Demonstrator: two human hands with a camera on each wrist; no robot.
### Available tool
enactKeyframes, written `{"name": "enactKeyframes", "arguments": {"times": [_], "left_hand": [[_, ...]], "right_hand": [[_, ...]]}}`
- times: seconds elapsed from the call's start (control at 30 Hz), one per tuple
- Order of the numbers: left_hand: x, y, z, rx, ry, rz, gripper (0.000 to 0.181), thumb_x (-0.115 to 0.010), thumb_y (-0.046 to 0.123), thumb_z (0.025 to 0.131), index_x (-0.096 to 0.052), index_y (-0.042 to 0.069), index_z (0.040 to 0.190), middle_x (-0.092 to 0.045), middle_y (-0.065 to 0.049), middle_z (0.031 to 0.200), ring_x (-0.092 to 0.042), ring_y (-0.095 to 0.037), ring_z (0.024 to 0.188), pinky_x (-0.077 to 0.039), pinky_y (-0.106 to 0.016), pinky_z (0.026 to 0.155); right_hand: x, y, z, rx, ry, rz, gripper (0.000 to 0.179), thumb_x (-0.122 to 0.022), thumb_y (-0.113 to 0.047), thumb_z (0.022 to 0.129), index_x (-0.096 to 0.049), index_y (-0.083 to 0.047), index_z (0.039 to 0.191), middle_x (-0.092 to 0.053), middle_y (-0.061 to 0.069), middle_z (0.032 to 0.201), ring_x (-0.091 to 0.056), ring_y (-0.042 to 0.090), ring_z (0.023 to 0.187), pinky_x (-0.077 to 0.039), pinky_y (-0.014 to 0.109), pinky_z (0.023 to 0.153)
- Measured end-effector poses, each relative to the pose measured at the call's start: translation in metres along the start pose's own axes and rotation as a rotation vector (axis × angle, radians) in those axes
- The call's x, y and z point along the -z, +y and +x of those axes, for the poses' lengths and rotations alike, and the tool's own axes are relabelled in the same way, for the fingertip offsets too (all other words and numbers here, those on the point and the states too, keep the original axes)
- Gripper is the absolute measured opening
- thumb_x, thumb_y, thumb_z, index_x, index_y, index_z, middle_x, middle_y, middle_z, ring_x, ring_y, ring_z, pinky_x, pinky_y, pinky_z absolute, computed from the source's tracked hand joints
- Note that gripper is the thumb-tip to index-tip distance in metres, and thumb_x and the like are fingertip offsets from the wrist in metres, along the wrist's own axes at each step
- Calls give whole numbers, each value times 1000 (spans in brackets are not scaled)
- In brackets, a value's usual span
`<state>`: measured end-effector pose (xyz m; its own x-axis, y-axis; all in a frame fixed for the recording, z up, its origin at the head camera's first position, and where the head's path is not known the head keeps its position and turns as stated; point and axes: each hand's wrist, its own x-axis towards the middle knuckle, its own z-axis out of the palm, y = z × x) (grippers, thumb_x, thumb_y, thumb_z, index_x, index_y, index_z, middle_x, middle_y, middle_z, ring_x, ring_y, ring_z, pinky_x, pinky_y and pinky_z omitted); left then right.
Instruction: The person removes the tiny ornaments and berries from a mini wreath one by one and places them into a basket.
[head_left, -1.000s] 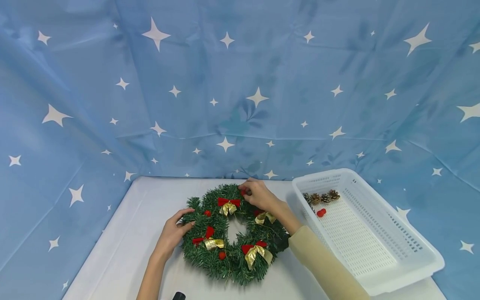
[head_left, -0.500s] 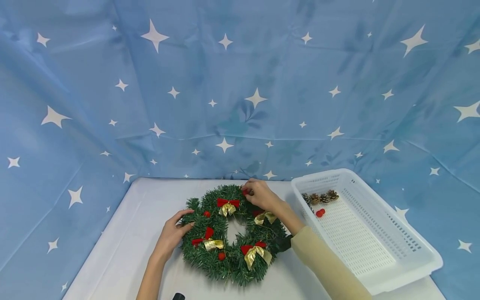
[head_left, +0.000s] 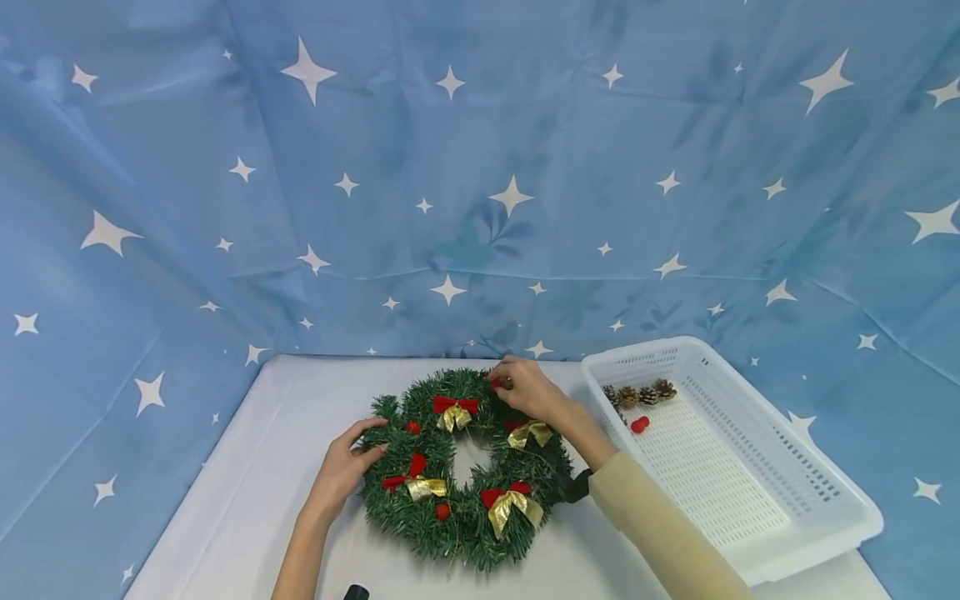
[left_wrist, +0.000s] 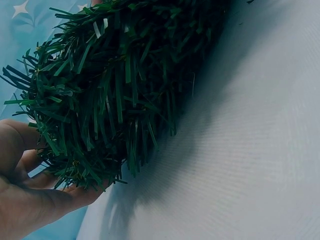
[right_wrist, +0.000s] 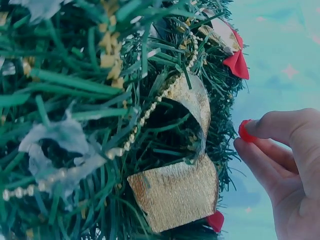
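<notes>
In the head view, the right hand (head_left: 528, 390) has shifted a little to the right along the far edge of the wreath (head_left: 405, 525). Its thumb and finger pinch 1 red ball (right_wrist: 245, 131). The left hand (head_left: 347, 467) stays on the near side of its change, so to say: its fingers and thumb hold the wreath's left edge. I judge from this that the ball's place is being chosen, and that it is not yet fixed. The right wrist view shows it just beside the greenery, but whether it touches there, I cannot tell surely.

The wreath lies under the right fingers and to the right of the left ones. It carries 4 bows (head_left: 455, 408); 1 of them is close to the left of the right fingertips.

Both hands work over a white cloth (head_left: 262, 433). To the right of the right fingers stands a white basket (head_left: 720, 483), with cones (head_left: 647, 396) and red balls (head_left: 640, 425) in its far left corner. Beyond the fingers hangs a blue curtain (head_left: 375, 125) with pale stars (head_left: 512, 197).
</notes>
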<state>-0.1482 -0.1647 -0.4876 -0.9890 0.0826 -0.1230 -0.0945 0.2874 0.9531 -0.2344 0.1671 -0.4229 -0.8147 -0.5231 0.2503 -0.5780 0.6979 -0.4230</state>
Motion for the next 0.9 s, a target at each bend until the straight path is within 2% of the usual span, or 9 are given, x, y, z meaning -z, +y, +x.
{"name": "enactKeyframes", "arguments": {"times": [0.2,0.47,0.7,0.9], "left_hand": [[0,0,0,0,-3,3,50,-65,15,101,-53,15,150,-34,-19,165,-55,-44,134,-47,-59,105],[0,-1,0,3,1,14,50,-66,16,101,-53,15,149,-34,-20,164,-56,-44,132,-51,-52,98],[0,1,-1,-3,2,20,48,-66,17,101,-54,16,148,-34,-18,165,-58,-42,131,-51,-51,98],[-1,-1,1,-11,0,24,50,-66,17,101,-53,14,149,-35,-21,164,-61,-39,126,-52,-43,90]], "right_hand": [[3,4,-3,7,15,-11,19,-71,4,91,-76,4,109,-69,15,105,-73,26,86,-61,28,72],[6,5,-10,12,24,-3,18,-71,4,91,-75,6,109,-69,16,105,-73,26,87,-61,26,73],[12,8,-16,22,52,-21,18,-71,4,91,-75,7,109,-69,17,106,-73,28,88,-62,30,74],[17,9,-21,9,79,-20,18,-72,4,90,-75,7,108,-70,17,107,-74,28,88,-62,30,75]]}}
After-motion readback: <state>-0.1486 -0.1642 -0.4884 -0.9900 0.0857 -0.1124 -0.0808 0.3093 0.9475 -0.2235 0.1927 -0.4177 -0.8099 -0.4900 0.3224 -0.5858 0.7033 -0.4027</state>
